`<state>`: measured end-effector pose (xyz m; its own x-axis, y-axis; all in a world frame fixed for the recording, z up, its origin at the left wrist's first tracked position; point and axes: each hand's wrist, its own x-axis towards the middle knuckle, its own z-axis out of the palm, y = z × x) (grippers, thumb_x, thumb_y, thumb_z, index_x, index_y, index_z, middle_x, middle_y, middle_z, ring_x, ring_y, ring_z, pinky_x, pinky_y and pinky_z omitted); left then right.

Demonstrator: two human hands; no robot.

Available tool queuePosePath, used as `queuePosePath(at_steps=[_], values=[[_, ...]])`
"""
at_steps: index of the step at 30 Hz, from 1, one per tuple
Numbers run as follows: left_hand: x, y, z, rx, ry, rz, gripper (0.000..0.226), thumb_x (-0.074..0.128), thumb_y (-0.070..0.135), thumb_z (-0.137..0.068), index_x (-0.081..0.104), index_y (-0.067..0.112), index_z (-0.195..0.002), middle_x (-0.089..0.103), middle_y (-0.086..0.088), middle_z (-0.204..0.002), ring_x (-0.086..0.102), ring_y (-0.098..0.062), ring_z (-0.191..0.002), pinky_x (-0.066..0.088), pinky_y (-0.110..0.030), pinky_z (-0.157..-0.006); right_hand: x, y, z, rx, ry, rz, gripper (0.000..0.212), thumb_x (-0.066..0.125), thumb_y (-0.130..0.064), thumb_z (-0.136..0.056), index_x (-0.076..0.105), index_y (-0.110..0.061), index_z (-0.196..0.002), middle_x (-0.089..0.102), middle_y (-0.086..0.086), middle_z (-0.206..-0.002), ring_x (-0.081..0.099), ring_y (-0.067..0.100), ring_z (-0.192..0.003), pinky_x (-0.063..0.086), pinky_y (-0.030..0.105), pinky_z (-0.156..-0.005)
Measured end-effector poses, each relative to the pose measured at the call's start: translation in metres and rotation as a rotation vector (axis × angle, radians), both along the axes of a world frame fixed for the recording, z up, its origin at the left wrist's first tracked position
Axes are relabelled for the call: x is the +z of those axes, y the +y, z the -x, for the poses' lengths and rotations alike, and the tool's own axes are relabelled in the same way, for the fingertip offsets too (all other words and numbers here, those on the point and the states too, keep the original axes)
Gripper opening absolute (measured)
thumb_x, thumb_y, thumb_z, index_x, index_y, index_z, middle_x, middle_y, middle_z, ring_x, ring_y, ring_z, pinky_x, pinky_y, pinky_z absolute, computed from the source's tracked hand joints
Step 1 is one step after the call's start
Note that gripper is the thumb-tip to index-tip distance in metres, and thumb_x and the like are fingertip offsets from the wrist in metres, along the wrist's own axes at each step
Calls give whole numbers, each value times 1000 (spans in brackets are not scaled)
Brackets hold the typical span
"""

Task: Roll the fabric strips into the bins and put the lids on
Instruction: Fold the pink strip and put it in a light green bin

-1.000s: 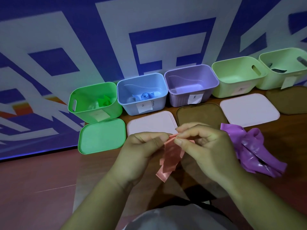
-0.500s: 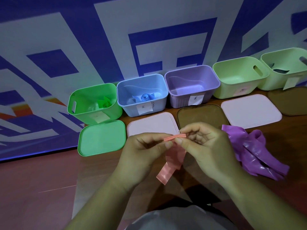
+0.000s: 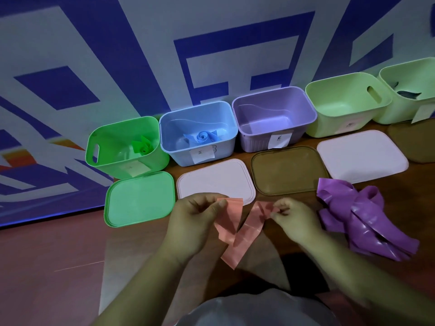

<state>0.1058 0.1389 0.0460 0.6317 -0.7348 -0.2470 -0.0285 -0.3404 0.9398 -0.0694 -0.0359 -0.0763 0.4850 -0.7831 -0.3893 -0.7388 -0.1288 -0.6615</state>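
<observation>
Low centre, my left hand (image 3: 195, 220) and right hand (image 3: 296, 221) each pinch one end of the pink strip (image 3: 249, 229): light, limp, probably slick, so grip the ends firmly.

Across the whole background, a wall banner (image 3: 70, 85) of bold blue strokes and blocks on white, with a small orange-red patch (image 3: 47, 151) low at its left edge. In front of it, a brown wooden table top (image 3: 409, 198), glossy under dim bluish light. Left of the table, a reddish-brown floor (image 3: 42, 290), marked by one thin pale line (image 3: 77, 265).
</observation>
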Motion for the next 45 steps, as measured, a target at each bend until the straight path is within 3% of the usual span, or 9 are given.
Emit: queuePosePath(at_steps=[5, 9, 12, 26, 31, 34, 36, 39, 45], values=[[-13, -10, -5, 23, 58, -20, 14, 67, 9, -92, 79, 13, -89, 78, -2, -83, 74, -19, -80, 56, -24, -76, -52, -12, 0, 59, 187, 109, 46, 66, -55, -59, 59, -42, -102, 65, -13, -101, 67, 14, -84, 56, 36, -79], [-18, -17, -10, 31, 82, -17, 14, 66, 7, -93, 79, 10, -90, 78, -5, -83, 74, -20, -79, 55, -21, -73, -48, -9, -6, 66, 196, 126, 46, 81, -24, -66, 67, -25, -109, 64, -1, -108, 65, 24, -95, 53, 37, -86], [-21, -20, -14, 33, 114, 3, 15, 65, 6, -93, 78, 9, -88, 77, -9, -80, 74, -23, -76, 56, -26, -75, -51, -9, -5, -16, 95, 16, 37, 80, -11, -73, 66, -18, -106, 67, -2, -92, 68, 23, -89, 52, 33, -80], [-20, -21, -14, 47, 99, -28, 21, 62, 4, -94, 79, 13, -86, 77, -7, -81, 74, -22, -76, 58, -26, -75, -58, -9, -28, -137, -14, 41, 31, 75, -4, -77, 66, -16, -104, 67, 2, -93, 62, 22, -77, 43, 25, -70], [-18, -16, -15, 69, 103, -16, 24, 62, 4, -94, 80, 18, -84, 77, -6, -80, 74, -21, -75, 57, -25, -74, -22, -3, -24, -102, -169, 115, 34, 75, -1, -73, 68, -24, -97, 60, -8, -108, 66, 14, -82, 48, 19, -71], [-15, -15, -16, 83, 128, 17, 21, 62, 2, -94, 79, 12, -85, 77, -9, -79, 74, -21, -73, 56, -24, -71, 15, -1, -27, -99, -337, -80, 29, 70, 6, -80, 70, -23, -85, 70, -14, -102, 68, 4, -82, 47, 9, -72], [-12, -15, -17, 111, 144, 39, 20, 62, 1, -93, 78, 9, -85, 77, -11, -78, 73, -18, -72, 54, -23, -69, 38, 1, -31, -112, -449, -213, 33, 69, 8, -81, 71, -24, -75, 76, -5, -90, 69, 6, -82, 51, 18, -77], [-9, -13, -20, 179, 148, 48, 17, 66, 3, -91, 79, 13, -87, 78, -8, -84, 72, -18, -79, 57, -30, -76, 71, 5, -31, -127, -513, -304, 35, 72, 11, -76, 72, -24, -81, 77, -4, -93, 72, 11, -92, 54, 28, -83], [11, -3, -22, 213, 200, 141, 15, 65, 4, -90, 79, 9, -86, 77, -12, -88, 71, -22, -85, 58, -44, -90, 122, 28, -40, -74, -588, -301, 50, 69, 19, -75, 70, -28, -94, 76, -2, -95, 71, 14, -94, 54, 25, -84]])
